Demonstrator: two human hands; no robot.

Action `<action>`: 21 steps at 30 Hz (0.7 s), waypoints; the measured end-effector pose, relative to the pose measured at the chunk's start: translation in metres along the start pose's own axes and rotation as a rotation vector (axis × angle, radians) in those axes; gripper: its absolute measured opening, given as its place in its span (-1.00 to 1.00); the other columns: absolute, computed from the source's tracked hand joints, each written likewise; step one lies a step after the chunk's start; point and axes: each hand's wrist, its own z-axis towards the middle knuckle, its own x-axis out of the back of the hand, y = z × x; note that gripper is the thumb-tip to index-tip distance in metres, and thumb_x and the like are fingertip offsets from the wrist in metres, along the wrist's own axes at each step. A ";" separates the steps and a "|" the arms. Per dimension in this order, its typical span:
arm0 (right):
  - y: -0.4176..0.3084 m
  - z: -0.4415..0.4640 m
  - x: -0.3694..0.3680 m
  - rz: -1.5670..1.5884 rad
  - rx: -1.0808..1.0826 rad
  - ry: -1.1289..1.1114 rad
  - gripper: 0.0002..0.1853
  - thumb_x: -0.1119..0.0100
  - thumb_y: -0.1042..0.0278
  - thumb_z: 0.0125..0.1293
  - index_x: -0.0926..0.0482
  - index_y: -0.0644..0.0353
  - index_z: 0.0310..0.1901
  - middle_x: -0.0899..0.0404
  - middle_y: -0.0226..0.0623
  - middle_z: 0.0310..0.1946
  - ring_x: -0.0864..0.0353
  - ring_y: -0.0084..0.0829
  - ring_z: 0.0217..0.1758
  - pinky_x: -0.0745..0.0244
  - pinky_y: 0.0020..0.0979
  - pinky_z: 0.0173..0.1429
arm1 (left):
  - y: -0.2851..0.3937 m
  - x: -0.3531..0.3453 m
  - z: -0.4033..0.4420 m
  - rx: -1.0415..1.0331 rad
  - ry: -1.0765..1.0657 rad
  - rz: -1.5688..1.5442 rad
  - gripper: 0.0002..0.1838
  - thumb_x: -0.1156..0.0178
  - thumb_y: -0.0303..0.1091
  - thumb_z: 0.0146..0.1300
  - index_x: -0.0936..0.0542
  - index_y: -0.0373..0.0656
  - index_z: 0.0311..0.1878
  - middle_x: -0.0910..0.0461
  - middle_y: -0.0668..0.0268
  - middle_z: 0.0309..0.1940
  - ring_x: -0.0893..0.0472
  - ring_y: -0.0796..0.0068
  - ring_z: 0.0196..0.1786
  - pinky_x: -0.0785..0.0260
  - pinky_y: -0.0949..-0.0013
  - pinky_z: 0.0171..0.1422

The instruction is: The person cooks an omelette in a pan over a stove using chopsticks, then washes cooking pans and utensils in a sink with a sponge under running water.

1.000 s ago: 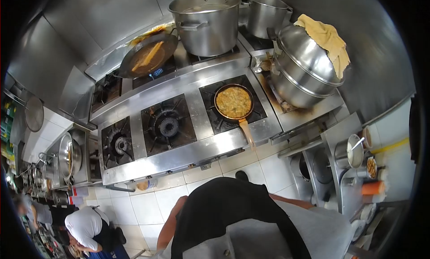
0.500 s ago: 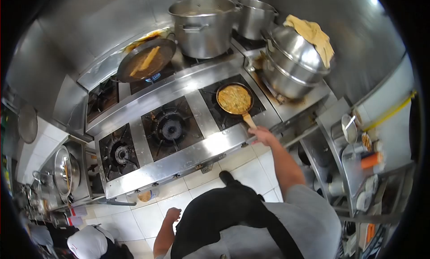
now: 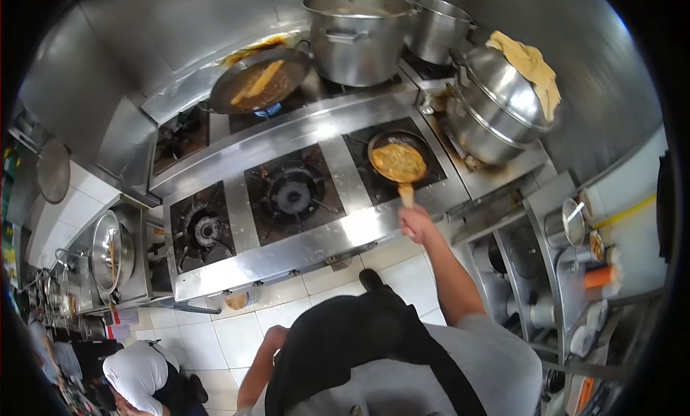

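My right hand (image 3: 415,223) is wrapped round the light handle of a small frying pan (image 3: 397,137) at the front right burner. In the pan a golden, flat piece of food (image 3: 399,162) lies toward the near side, and the dark far part of the pan's bottom shows. My left hand (image 3: 276,336) hangs low beside the dark apron (image 3: 338,330), away from the stove; its fingers are largely hidden there.
Behind are a wok (image 3: 260,80) with browned pieces over a blue flame, a large pot (image 3: 356,42), a smaller pot (image 3: 438,31) and a lidded steamer (image 3: 496,103) with a yellow cloth. A person (image 3: 144,373) bends at lower left. Shelves (image 3: 535,258) stand right.
My right hand came up from beside my body and took the pan's handle. The food has slid toward the near side of the pan, folding or bunching slightly. The bending person has shifted.
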 end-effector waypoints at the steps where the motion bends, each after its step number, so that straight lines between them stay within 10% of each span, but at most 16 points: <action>1: 0.001 -0.001 -0.003 -0.019 0.022 -0.028 -0.97 -0.01 0.48 0.21 -0.38 0.17 -0.36 -0.31 -0.37 -0.67 -0.16 -0.57 -0.80 0.03 -0.51 -0.78 | -0.004 -0.005 -0.004 0.070 -0.115 0.029 -0.60 -0.03 0.01 0.24 -0.68 -0.11 -0.25 -0.67 -0.01 -0.31 -0.65 -0.03 -0.13 -0.49 0.07 0.00; 4: 0.004 -0.027 0.023 -0.006 -0.008 -0.082 -0.97 -0.01 0.47 0.20 -0.38 0.17 -0.37 -0.30 -0.37 -0.67 -0.18 -0.57 -0.79 0.04 -0.48 -0.78 | -0.015 0.025 -0.011 0.098 -0.333 0.154 -0.66 0.04 -0.14 0.35 -0.65 -0.15 -0.24 -0.68 0.03 -0.37 -0.70 0.09 -0.20 -0.54 0.10 -0.15; 9: -0.008 -0.032 0.001 -0.162 -0.074 -0.005 -0.94 -0.03 0.41 0.26 -0.37 0.13 -0.34 -0.32 -0.37 -0.62 -0.15 -0.58 -0.83 0.13 -0.48 -0.82 | -0.027 0.031 -0.011 0.560 0.059 -0.746 -0.78 -0.12 -0.25 0.33 -0.55 -0.24 -0.19 -0.64 0.22 -0.29 -0.67 0.29 -0.37 -0.52 0.19 -0.46; 13: 0.013 0.003 0.036 -0.022 0.006 -0.084 -0.94 -0.03 0.38 0.23 -0.37 0.10 -0.35 -0.32 -0.39 -0.63 -0.18 -0.58 -0.81 0.14 -0.44 -0.80 | -0.032 0.053 0.020 0.037 -0.158 0.245 -0.77 -0.13 -0.26 0.30 -0.55 -0.26 -0.18 -0.61 0.19 -0.36 -0.65 0.29 -0.39 -0.54 0.19 -0.42; 16: 0.021 0.016 0.040 -0.055 0.019 -0.042 -0.91 -0.04 0.32 0.27 -0.37 0.07 -0.34 -0.33 -0.41 -0.64 -0.20 -0.58 -0.80 0.12 -0.43 -0.77 | 0.082 0.133 0.020 0.709 0.119 -0.804 -0.77 -0.11 -0.27 0.30 -0.57 -0.27 -0.20 -0.62 0.20 -0.33 -0.65 0.31 -0.42 -0.54 0.24 -0.46; 20: 0.012 0.023 0.043 -0.107 -0.062 -0.038 -0.89 0.01 0.39 0.18 -0.39 0.15 -0.25 -0.35 -0.35 -0.63 -0.27 -0.54 -0.76 0.00 -0.41 -0.73 | 0.009 0.039 0.075 -0.105 -0.014 0.065 -0.68 -0.19 -0.14 0.26 -0.62 -0.27 -0.20 -0.65 0.20 -0.41 -0.65 0.37 -0.32 -0.52 0.28 -0.24; 21: 0.010 0.024 0.045 -0.087 -0.065 -0.054 -0.88 0.01 0.40 0.19 -0.40 0.16 -0.24 -0.36 -0.34 -0.62 -0.29 -0.53 -0.76 -0.03 -0.40 -0.72 | 0.032 0.064 0.077 0.090 -0.029 -0.262 -0.67 -0.18 -0.14 0.28 -0.63 -0.26 -0.15 -0.67 0.19 -0.37 -0.65 0.37 -0.27 -0.49 0.29 -0.16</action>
